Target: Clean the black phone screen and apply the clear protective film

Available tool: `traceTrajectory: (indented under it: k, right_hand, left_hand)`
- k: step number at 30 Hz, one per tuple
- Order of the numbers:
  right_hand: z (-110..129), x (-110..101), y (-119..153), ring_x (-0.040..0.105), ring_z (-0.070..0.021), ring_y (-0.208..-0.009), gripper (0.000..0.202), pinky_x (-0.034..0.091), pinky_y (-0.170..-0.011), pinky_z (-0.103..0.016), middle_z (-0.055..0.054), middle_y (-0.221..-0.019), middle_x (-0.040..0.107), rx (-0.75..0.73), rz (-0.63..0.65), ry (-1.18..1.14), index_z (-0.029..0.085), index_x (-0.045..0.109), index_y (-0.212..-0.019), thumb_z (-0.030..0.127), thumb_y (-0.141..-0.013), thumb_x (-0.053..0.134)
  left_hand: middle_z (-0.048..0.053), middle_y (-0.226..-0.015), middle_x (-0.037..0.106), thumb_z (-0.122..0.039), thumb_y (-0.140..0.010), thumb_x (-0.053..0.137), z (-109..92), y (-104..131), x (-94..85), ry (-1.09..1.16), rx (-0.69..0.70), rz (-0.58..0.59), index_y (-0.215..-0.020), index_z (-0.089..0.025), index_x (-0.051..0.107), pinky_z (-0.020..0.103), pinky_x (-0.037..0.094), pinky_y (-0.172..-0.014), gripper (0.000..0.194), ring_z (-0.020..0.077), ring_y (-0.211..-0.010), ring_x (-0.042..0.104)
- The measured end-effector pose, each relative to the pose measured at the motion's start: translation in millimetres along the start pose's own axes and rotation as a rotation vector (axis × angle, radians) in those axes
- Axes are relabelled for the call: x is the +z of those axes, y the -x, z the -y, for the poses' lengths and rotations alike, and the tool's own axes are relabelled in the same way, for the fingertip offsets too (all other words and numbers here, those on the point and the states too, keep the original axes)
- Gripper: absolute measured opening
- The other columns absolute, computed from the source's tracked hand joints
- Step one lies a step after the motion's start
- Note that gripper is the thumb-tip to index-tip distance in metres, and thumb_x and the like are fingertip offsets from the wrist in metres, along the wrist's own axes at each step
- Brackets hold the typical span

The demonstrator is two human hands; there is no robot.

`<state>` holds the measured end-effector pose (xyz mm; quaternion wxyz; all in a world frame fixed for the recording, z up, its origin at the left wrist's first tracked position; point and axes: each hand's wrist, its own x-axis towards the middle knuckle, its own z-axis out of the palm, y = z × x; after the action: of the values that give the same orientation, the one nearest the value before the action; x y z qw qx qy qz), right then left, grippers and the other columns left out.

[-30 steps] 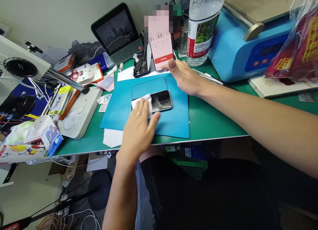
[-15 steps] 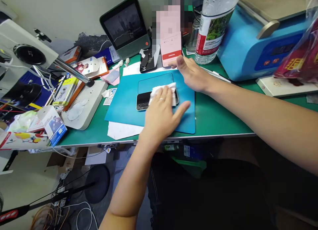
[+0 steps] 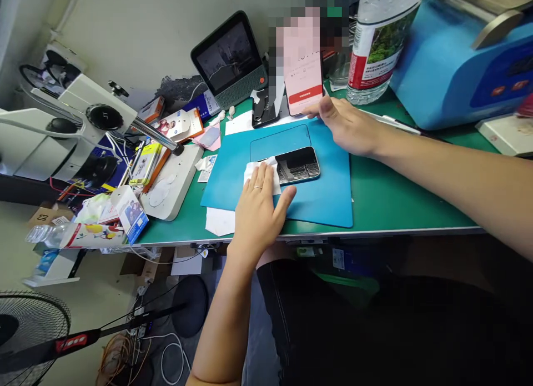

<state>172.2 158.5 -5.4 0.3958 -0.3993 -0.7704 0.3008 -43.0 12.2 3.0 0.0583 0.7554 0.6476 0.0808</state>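
Observation:
A dark phone (image 3: 300,165) lies face up on the blue mat (image 3: 225,180), with light reflected on its screen. My left hand (image 3: 260,205) rests flat on a white wipe (image 3: 275,178) over the phone's left end, fingers together and thumb spread out. Behind the phone, a clear screen sheet with a dark outline (image 3: 281,143) lies on the mat. My right hand (image 3: 347,125) is beside the mat's back right corner, its fingers extended near the lower edge of an upright phone with a pink screen (image 3: 303,69). Nothing shows in its grasp.
A water bottle (image 3: 378,47) and a blue machine (image 3: 441,64) stand at the back right. A smart display (image 3: 231,58) leans by the wall. On the left are a microscope (image 3: 104,111) and small boxes (image 3: 145,161). A fan (image 3: 33,330) is lower left.
My left hand has slid the wipe leftward across the phone, uncovering its right part. The camera view has shifted, so the surroundings appear further right. My right hand stays by the pink-screened phone.

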Motion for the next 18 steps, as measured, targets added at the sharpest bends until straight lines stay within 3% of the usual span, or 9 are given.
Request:
traceTrajectory:
  k: [3,6,10,12,15,18]
  right_hand:
    - [2.0,-0.8,1.6,0.055,-0.0351,-0.139,0.102,0.031,-0.125,-0.056,-0.014,-0.141,0.069,-0.024,0.007,0.067,0.021,0.073,-0.124,0.088,-0.090,0.004]
    - [-0.1,-0.5,1.5,0.058,-0.0358,-0.134,0.101,0.034,-0.122,-0.060,-0.011,-0.134,0.071,-0.028,0.012,0.050,0.025,0.073,-0.126,0.091,-0.088,0.006]
    - [-3.6,0.7,-0.1,0.058,-0.0349,-0.135,0.102,0.036,-0.122,-0.057,-0.009,-0.137,0.071,-0.021,0.018,0.022,0.029,0.072,-0.131,0.092,-0.086,0.004]
    - [-4.6,0.8,-0.8,0.059,-0.0355,-0.134,0.105,0.038,-0.121,-0.059,-0.011,-0.136,0.071,-0.013,0.019,0.038,0.028,0.072,-0.133,0.091,-0.087,0.002]
    - [-5.8,0.2,-1.3,0.061,-0.0364,-0.131,0.105,0.040,-0.118,-0.061,-0.013,-0.135,0.071,0.008,0.020,0.047,0.028,0.073,-0.133,0.092,-0.086,0.003]
    - [-6.4,-0.7,-1.1,0.060,-0.0351,-0.131,0.101,0.041,-0.119,-0.059,-0.009,-0.137,0.070,0.023,0.033,0.031,0.033,0.073,-0.132,0.093,-0.085,0.006]
  left_hand:
    - [0.019,-0.174,0.026,-0.061,-0.110,0.030,-10.8,-7.3,3.8,-0.020,-0.043,-0.010,-0.165,-0.006,0.031,0.048,0.023,-0.133,0.078,0.0296,-0.164,0.019]
    - [0.023,-0.173,0.028,-0.065,-0.108,0.033,-35.4,-17.0,9.7,-0.015,-0.035,-0.020,-0.163,-0.002,0.033,0.050,0.022,-0.133,0.084,0.0326,-0.164,0.020]
    - [0.018,-0.173,0.031,-0.070,-0.104,0.039,-69.4,-24.2,16.3,0.047,0.057,-0.032,-0.165,-0.012,0.035,0.053,0.024,-0.133,0.084,0.0331,-0.164,0.020]
    - [0.016,-0.173,0.030,-0.071,-0.104,0.040,-76.9,-22.5,17.7,0.063,0.068,-0.045,-0.165,-0.014,0.035,0.052,0.023,-0.133,0.084,0.0322,-0.164,0.019]
    - [0.017,-0.175,0.026,-0.072,-0.105,0.037,-68.5,-12.7,16.1,0.055,0.093,-0.021,-0.165,-0.008,0.032,0.049,0.021,-0.134,0.088,0.0310,-0.164,0.017]
    - [0.017,-0.174,0.026,-0.067,-0.107,0.033,-39.8,1.2,11.0,0.037,0.105,-0.011,-0.165,-0.007,0.032,0.049,0.023,-0.133,0.083,0.0293,-0.164,0.019]
